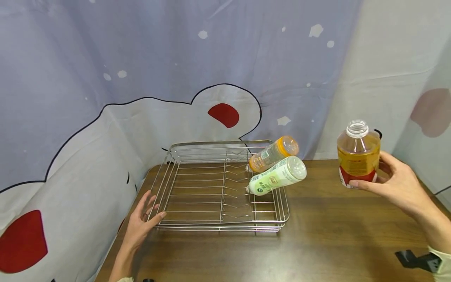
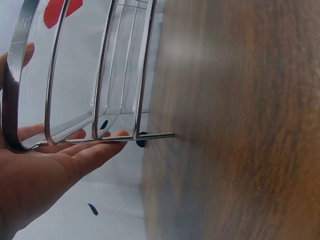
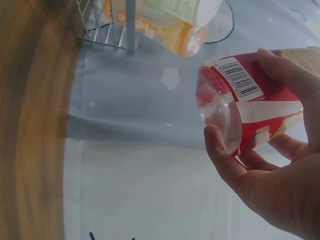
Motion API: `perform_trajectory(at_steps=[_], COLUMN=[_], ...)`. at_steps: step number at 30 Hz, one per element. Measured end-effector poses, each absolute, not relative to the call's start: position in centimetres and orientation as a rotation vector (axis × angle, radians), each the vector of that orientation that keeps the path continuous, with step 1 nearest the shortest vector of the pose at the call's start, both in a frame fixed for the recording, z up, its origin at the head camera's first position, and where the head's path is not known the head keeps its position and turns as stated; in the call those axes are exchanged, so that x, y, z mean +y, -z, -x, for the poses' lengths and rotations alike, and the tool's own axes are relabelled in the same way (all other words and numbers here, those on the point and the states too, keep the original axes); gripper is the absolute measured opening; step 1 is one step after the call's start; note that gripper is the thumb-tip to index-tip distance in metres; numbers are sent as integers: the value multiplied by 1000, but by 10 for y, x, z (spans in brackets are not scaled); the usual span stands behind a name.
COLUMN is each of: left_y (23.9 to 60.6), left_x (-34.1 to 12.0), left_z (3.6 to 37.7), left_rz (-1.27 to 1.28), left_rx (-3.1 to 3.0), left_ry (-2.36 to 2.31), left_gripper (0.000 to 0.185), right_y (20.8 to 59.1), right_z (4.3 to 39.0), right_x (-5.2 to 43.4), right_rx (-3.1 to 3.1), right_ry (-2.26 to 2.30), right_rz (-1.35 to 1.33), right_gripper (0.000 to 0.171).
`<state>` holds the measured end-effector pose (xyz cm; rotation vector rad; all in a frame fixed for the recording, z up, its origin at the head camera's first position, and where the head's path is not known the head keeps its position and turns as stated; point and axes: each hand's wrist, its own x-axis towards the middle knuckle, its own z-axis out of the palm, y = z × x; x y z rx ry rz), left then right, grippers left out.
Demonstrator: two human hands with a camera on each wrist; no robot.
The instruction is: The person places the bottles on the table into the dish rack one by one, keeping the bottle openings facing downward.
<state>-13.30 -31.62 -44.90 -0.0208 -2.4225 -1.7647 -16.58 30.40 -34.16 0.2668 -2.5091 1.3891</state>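
Note:
My right hand [image 1: 398, 186] grips an uncapped clear plastic bottle [image 1: 358, 156] with a red and yellow label, raised upright right of the rack. The right wrist view shows the bottle's base and barcode [image 3: 240, 77]. My left hand [image 1: 139, 223] holds the front left corner of a metal wire dish rack [image 1: 197, 225], its thumb over the rim and its fingers [image 2: 95, 155] along the outer side. At the rack's right side, an orange-labelled bottle [image 1: 269, 156] and a pale green bottle [image 1: 276, 178] lean with necks down and bases up to the right.
The rack stands on a brown wooden table [image 1: 334, 235]. Behind and beside it hangs a grey-blue and white patterned curtain [image 1: 158, 58]. A black strap-like piece [image 1: 417, 261] is by the right sleeve.

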Motion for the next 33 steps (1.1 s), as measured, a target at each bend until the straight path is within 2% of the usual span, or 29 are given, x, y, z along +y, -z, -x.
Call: perform_trajectory(at_steps=[7,15,26,33], left_y=[448,444,425,407], left_x=[-316,-319,-318,-302], left_z=[133,134,135,133], left_rz=[32,35,16,180], left_rx=[-2425,-2453,-2460,-2372], left_ry=[1765,1774,1412,1255], left_gripper=[90,92,96,95], right_y=[329,314,294,289], right_z=[163,160,160,163], right_x=[300,295,269,255], right_rx=[-2554,-2669,-2635,-2577], right_ry=[-1341,-1205,-944,-852], right_rz=[-265,-260,-341,-496], right_gripper=[84,81,75,74])
